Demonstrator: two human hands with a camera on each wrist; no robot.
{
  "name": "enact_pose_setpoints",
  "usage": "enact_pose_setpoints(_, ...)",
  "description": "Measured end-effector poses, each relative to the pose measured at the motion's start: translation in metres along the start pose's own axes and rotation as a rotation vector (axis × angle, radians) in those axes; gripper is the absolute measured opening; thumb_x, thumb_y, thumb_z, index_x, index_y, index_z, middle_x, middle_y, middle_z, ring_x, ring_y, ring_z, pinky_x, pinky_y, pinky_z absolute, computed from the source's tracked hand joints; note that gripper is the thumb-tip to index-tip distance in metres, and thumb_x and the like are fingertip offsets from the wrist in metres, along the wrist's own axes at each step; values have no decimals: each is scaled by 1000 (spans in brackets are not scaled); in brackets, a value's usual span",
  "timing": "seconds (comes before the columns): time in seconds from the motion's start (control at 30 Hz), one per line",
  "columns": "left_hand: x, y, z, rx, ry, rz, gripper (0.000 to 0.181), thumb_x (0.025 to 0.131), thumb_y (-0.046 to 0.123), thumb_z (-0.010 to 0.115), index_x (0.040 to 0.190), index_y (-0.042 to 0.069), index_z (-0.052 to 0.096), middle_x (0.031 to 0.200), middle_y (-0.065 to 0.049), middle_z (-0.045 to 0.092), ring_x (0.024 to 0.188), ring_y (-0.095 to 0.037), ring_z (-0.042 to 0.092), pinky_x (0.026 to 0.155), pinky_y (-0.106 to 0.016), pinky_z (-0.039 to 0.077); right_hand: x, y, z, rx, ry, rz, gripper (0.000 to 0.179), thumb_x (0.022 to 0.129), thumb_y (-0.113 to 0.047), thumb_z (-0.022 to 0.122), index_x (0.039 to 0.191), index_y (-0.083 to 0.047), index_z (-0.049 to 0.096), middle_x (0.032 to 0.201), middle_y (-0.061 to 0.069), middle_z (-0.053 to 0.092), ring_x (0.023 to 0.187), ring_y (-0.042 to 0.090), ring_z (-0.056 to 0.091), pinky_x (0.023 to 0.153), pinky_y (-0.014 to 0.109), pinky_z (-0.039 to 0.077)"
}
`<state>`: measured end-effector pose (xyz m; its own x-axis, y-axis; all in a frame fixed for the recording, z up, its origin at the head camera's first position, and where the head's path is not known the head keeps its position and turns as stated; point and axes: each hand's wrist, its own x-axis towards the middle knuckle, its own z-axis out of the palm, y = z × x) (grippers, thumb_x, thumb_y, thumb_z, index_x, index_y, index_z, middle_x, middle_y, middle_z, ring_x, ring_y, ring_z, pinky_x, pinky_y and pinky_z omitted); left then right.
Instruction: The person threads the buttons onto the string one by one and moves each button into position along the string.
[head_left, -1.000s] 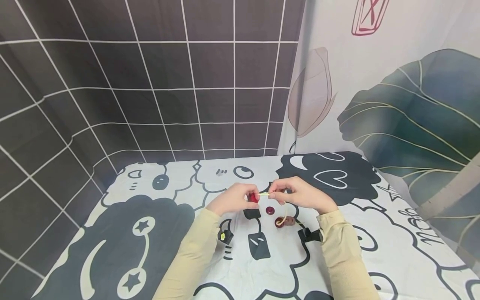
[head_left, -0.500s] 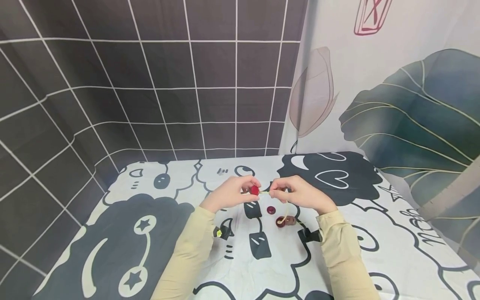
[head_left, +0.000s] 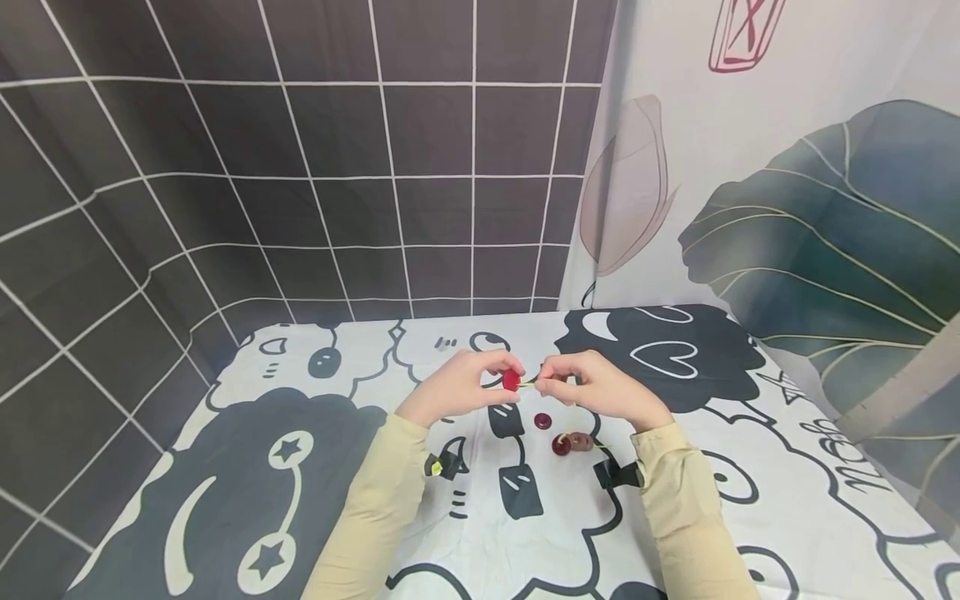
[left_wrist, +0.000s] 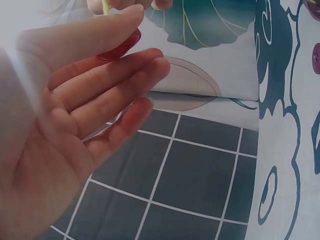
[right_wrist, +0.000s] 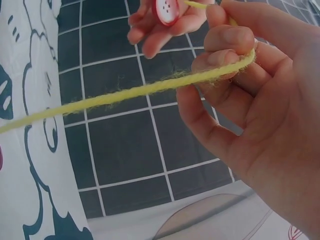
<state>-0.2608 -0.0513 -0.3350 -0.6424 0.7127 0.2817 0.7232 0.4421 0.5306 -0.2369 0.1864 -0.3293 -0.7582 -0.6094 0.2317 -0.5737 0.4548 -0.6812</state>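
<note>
My left hand point(head_left: 461, 390) pinches a red bead point(head_left: 511, 380) between thumb and fingertips. In the right wrist view the bead point(right_wrist: 167, 11) shows a white face with small dark dots. Facing it, my right hand point(head_left: 596, 390) pinches a yellow string point(right_wrist: 130, 92). A short stretch of string runs from the right fingertips to the bead; whether it passes through the hole cannot be told. The string's longer part hangs down from the right hand. Below the hands lie a dark red round bead point(head_left: 561, 445) and a brown bead point(head_left: 581, 442), with string at them.
Another dark red round bead point(head_left: 543, 421) lies apart on the patterned cloth point(head_left: 540, 550). Dark straps are on both wrists, such as the right strap point(head_left: 618, 473). A dark gridded curtain point(head_left: 420, 208) hangs behind the table, and a leaf-printed curtain point(head_left: 810, 225) at the right.
My left hand has risen slightly and turned, so more of the red bead shows between its fingertips. The right hand has stayed nearly in place, still pinching the string.
</note>
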Motion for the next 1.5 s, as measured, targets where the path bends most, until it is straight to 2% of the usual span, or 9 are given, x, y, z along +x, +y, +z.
enact_pose_setpoints(0.3,0,2,1,1,35,66,29,83,14,75,109,8,65,97,-3,72,102,-17,68,94,-31,52,2,1,2,-18,5,-14,12,93,-13,61,83,-17,64,62,-11,44,59,4,48,60,25,44)
enact_pose_setpoints(0.57,1,4,0,-3,16,77,29,83,15,76,108,8,64,99,-5,73,99,-17,68,92,-35,53,2,-1,3,-22,0,-11,11,93,-12,61,82,-14,64,61,-12,43,59,3,47,64,24,44)
enact_pose_setpoints(0.87,0,6,0,40,13,71,30,83,18,76,110,10,66,99,-3,74,97,-15,69,87,-26,53,4,-3,4,-19,-8,-6,12,93,-12,62,82,-17,64,61,-12,42,59,3,46,63,24,43)
enact_pose_setpoints(1.23,0,7,-1,30,9,71,30,84,20,75,111,10,68,101,-3,75,93,-13,69,83,-21,52,8,-3,8,-45,-44,8,9,94,-16,62,87,-15,66,61,-11,43,57,4,44,58,25,42)
enact_pose_setpoints(1.37,0,6,-1,43,8,75,32,84,21,75,113,10,68,101,-2,75,89,-12,68,79,-20,51,10,-5,10,-47,-28,29,15,96,-19,59,83,-15,65,61,-10,41,56,4,42,55,22,38)
enact_pose_setpoints(1.5,0,5,-1,53,12,68,31,84,22,74,113,11,68,101,-1,75,89,-12,68,78,-19,50,12,-5,13,-55,0,32,15,96,-19,59,84,-14,67,64,-9,46,60,3,43,57,21,37)
